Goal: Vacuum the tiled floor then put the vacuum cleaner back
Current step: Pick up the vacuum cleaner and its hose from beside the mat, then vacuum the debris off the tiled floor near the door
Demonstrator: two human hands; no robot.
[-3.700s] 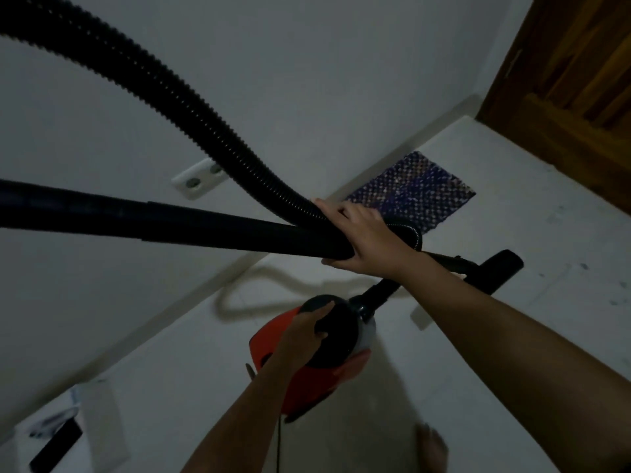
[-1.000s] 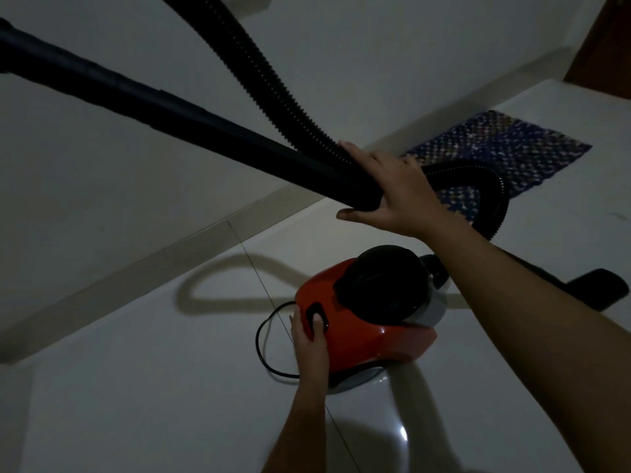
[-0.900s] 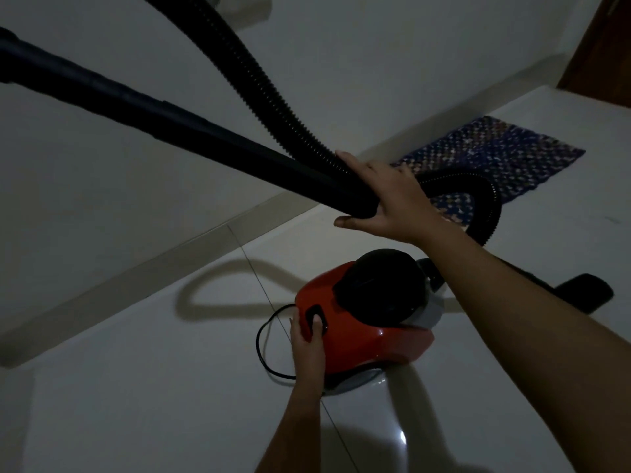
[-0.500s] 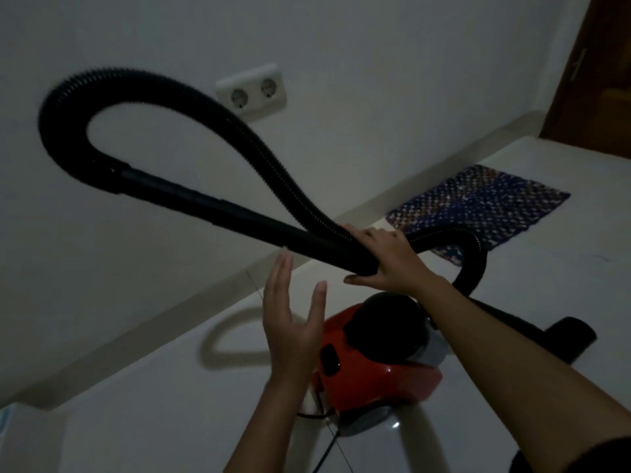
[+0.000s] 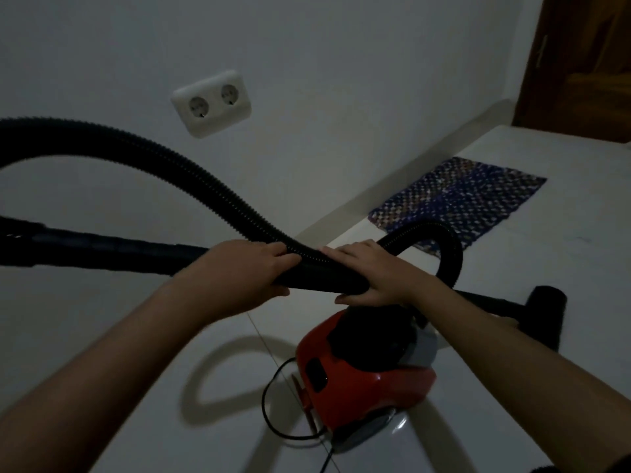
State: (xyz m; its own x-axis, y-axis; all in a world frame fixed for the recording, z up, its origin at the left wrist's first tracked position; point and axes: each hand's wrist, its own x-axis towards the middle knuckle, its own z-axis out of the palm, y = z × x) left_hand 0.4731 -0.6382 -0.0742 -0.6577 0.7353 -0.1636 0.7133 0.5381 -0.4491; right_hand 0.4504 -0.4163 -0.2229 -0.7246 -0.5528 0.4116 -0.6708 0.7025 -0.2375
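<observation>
Our left hand and right hand both closed around the rigid black plastic wand beside its springy ribbed hose, above the red canister vacuum on the floor; we judged the wand the firmer hold.

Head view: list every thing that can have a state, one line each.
Left hand: closed around the wand.
Right hand: closed on the wand and hose.
Hose: looped in the air.
Wand: held off the floor.
Vacuum cleaner: resting on the floor.
Wall socket: both outlets empty.
Mat: flat by the wall.
</observation>
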